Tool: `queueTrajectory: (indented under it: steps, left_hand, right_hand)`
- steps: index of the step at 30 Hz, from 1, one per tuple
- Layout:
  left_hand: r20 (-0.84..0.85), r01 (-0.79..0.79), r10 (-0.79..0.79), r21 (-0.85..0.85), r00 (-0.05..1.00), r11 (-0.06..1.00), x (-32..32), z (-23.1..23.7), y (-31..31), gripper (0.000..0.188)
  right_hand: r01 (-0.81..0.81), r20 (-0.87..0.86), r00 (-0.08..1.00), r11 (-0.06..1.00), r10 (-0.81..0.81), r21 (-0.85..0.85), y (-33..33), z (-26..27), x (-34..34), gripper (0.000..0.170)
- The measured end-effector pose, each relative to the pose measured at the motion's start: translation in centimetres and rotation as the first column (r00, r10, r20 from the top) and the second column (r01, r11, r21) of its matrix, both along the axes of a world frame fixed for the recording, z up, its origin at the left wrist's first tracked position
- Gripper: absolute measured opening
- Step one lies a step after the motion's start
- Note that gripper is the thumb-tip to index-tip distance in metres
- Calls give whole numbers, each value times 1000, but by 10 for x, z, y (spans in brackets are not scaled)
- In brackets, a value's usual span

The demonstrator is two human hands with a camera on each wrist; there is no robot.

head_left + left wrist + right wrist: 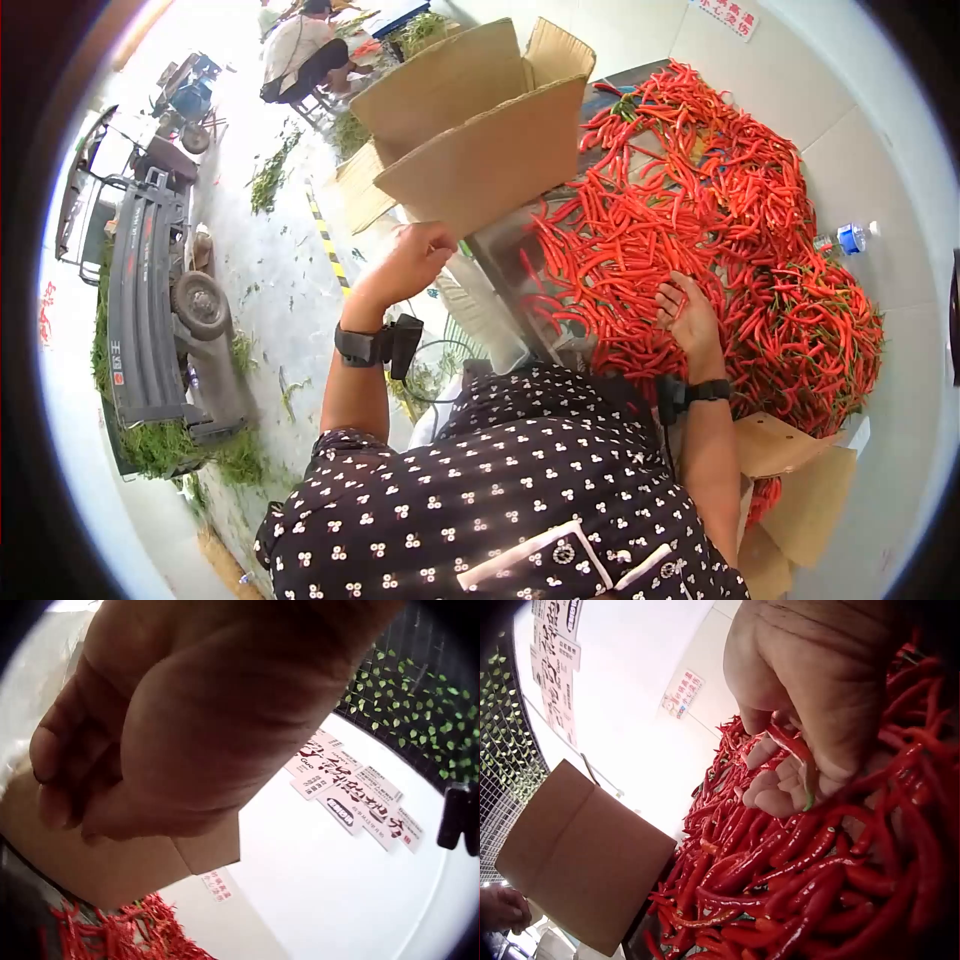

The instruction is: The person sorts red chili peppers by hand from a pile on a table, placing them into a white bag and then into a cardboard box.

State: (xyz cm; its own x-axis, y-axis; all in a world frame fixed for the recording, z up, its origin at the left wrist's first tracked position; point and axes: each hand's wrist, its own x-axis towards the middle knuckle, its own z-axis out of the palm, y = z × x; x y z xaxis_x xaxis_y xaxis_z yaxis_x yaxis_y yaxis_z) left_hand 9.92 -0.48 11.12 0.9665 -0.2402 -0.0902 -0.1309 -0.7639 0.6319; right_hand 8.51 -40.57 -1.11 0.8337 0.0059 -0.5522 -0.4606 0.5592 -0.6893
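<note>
The box [490,155] blocks the far left edge of the table [503,268]; above the peppers [625,235] is open.

Glossy Red, Matt Brown

From my head view, the chillies [690,215] at two o'clock have smooth, glossy skins catching bright specks; the single chilli [804,759] in my right hand [690,315] is just as shiny. The box [480,150] at twelve is matt cardboard, slightly rough along its edges, and the carton flaps [815,500] at four are equally dull board. My shirt [430,472] at six is printed cloth, matt and soft-looking. At nine, the cart [140,300] has a ribbed side like painted metal and a tyre [203,305] of dull rubber. The bottle [853,238] at three is clear, shiny plastic.
</note>
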Motion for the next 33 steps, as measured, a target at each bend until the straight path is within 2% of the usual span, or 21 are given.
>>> queueTrajectory:
  steps: [1,3,5,7,8,9,10,12,14,16,17,19,23,26,28,29,31,33]
  left_hand:
    - [2,7,-7,-10,1000,1000,3,-2,-8,11]
    - [73,159,-149,-161,986,974,9,-2,-34,10]
    - [67,233,-226,-136,972,963,21,1,-61,10]
    - [-36,317,-336,-256,941,913,37,-9,-88,10]
    - [-30,330,-349,-259,937,908,48,-21,-99,10]
    - [-2,379,-386,-183,923,907,60,-38,-110,11]
    - [24,424,-424,-103,905,900,69,-56,-119,12]
    - [41,455,-454,-45,890,889,79,-91,-136,15]
    - [51,483,-483,15,874,876,79,-102,-151,19]
    - [66,409,-441,269,895,872,68,-105,-163,18]
    - [64,420,-451,270,890,866,65,-109,-167,18]
    - [160,292,-352,309,922,905,63,-115,-170,19]
    - [43,328,-376,405,926,853,78,-114,-160,29]
    - [34,325,-362,368,932,871,88,-112,-146,29]
    - [95,299,-312,130,945,945,92,-116,-140,23]
    - [93,301,-314,131,945,945,94,-119,-140,23]
    - [142,350,-346,-4,928,937,97,-122,-140,21]
    - [157,354,-343,-47,926,934,97,-125,-143,20]
  right_hand:
    - [-6,0,1000,1000,6,2,0,1,1,31]
    - [9,-12,1000,999,-9,-44,1,1,3,29]
    - [-17,-40,999,997,14,-74,0,-3,4,28]
    - [-2,-25,1000,998,1,-56,-1,-3,0,28]
    - [-8,-50,999,996,4,-85,-2,-5,-1,28]
    - [-12,-73,997,993,4,-114,-5,-8,-2,29]
    - [0,-29,1000,998,-2,-65,-8,-14,-7,29]
    - [30,-40,999,996,-34,-79,-14,-18,-12,28]
    - [62,-75,995,993,-70,-102,-16,-14,-17,27]
    - [90,-73,993,993,-96,-80,-21,-21,-19,27]
    - [100,-72,992,993,-104,-59,-22,-24,-20,26]
    - [95,-50,994,993,-98,-65,-23,-25,-21,26]
    - [81,-43,995,994,-85,-74,-23,-29,-20,25]
    - [88,-24,996,995,-90,-49,-23,-28,-21,25]
    - [90,-37,995,994,-93,-65,-23,-26,-20,25]
    - [91,-46,994,992,-95,-83,-22,-25,-19,25]
    - [89,-40,995,993,-92,-71,-23,-29,-19,25]
    - [93,-34,995,993,-95,-66,-26,-35,-20,26]
